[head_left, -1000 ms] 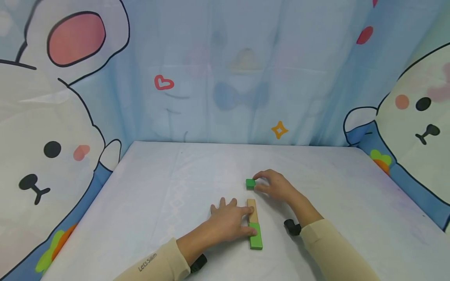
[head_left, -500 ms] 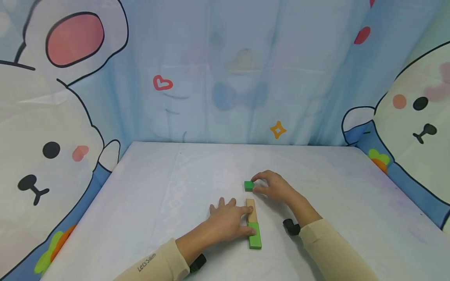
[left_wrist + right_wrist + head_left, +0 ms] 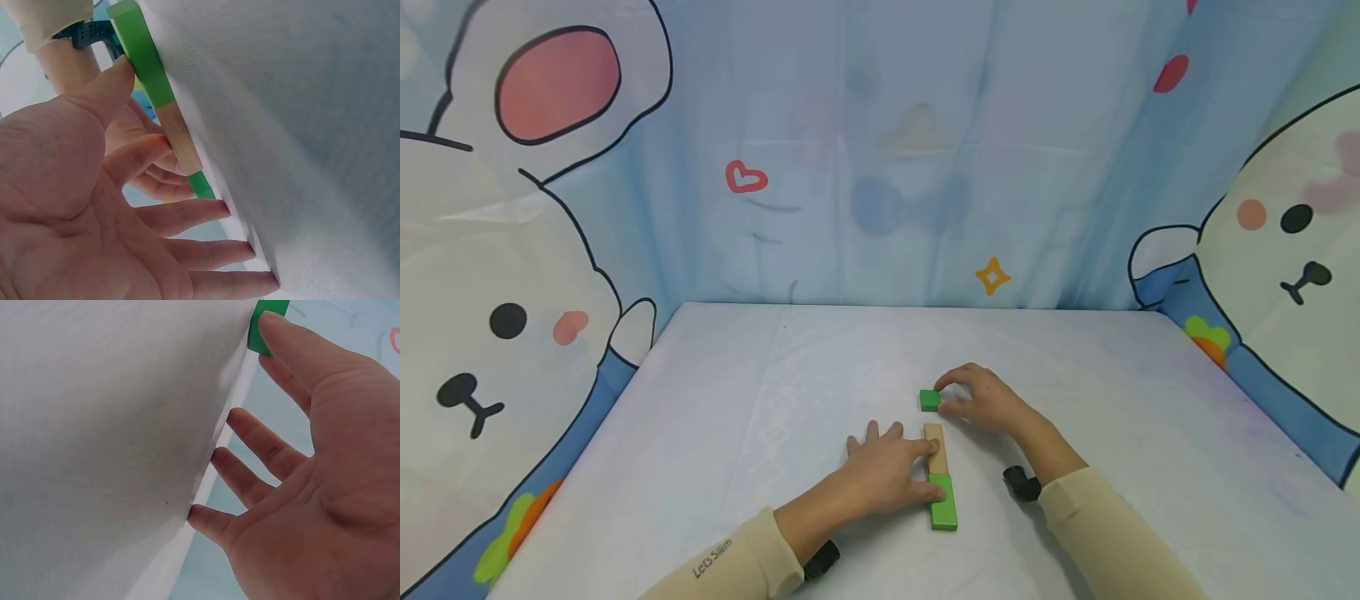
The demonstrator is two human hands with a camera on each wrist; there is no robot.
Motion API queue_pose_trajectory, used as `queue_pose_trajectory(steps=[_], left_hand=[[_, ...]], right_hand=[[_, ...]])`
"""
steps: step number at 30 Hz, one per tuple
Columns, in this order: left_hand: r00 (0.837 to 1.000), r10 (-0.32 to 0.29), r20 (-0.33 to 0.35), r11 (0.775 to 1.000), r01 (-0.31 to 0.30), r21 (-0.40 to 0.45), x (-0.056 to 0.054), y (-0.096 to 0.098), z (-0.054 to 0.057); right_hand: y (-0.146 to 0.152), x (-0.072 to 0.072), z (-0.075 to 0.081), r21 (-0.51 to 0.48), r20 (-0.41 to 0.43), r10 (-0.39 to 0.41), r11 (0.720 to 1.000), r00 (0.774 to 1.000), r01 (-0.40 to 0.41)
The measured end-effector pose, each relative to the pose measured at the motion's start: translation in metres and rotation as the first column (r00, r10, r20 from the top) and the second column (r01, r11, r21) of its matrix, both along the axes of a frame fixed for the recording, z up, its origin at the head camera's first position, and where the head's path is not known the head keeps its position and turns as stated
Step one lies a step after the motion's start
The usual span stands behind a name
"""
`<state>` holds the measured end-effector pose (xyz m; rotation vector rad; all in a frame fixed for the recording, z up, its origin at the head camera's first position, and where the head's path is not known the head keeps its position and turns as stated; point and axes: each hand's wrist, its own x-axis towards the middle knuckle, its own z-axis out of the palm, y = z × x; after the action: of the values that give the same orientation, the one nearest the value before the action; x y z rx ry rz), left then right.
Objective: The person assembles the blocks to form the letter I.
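A light green block (image 3: 943, 515) and a natural wood block (image 3: 934, 461) lie end to end in a line on the white table. My left hand (image 3: 880, 473) rests at their left side with fingers spread; its thumb touches the green block and its index finger the wood one. Beyond the wood block's far end, a small gap away, is a darker green block (image 3: 929, 401). Thumb and index finger of my right hand (image 3: 983, 402) pinch that block from the right. In the right wrist view, the other fingertips of this hand touch the tabletop.
The white-covered table (image 3: 760, 358) ends at a blue cartoon curtain (image 3: 820, 233) behind it. Black wrist cameras stand out below each cuff, the left one (image 3: 822, 560) near the front and the right one (image 3: 1021, 483) beside the blocks.
My right hand has brought the darker green block slightly nearer to the wood block, and the gap between them has narrowed. My left hand has stayed in place.
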<state>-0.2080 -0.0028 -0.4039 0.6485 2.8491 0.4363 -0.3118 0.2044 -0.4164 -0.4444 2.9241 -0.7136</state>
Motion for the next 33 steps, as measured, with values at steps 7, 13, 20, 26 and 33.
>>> queue_pose_trajectory(steps=[7, 13, 20, 26, 33], left_hand=[[1.0, 0.004, 0.005, 1.0, -0.004, -0.002, -0.0006, 0.0012, -0.0006], [1.0, 0.006, 0.01, 1.0, -0.006, -0.005, -0.0009, 0.0013, -0.0003], [1.0, 0.002, 0.009, 1.0, -0.002, 0.009, -0.003, 0.003, 0.0021], [1.0, 0.013, 0.021, 1.0, -0.014, 0.016, -0.002, 0.0041, 0.0062], [0.998, 0.048, 0.035, 0.998, -0.049, 0.045, 0.0012, 0.006, 0.0056]], right_hand=[[0.0017, -0.0003, -0.0003, -0.01, 0.001, 0.015, 1.0, 1.0, -0.015], [0.0008, -0.0001, -0.0002, -0.013, 0.013, 0.005, 1.0, 1.0, -0.005], [0.001, -0.0001, 0.001, -0.003, 0.009, -0.002, 1.0, 1.0, 0.002], [0.0011, -0.0011, 0.0014, 0.001, 0.005, 0.013, 1.0, 1.0, -0.013], [0.0023, 0.0021, 0.0012, 0.016, 0.023, 0.025, 1.0, 0.999, -0.026]])
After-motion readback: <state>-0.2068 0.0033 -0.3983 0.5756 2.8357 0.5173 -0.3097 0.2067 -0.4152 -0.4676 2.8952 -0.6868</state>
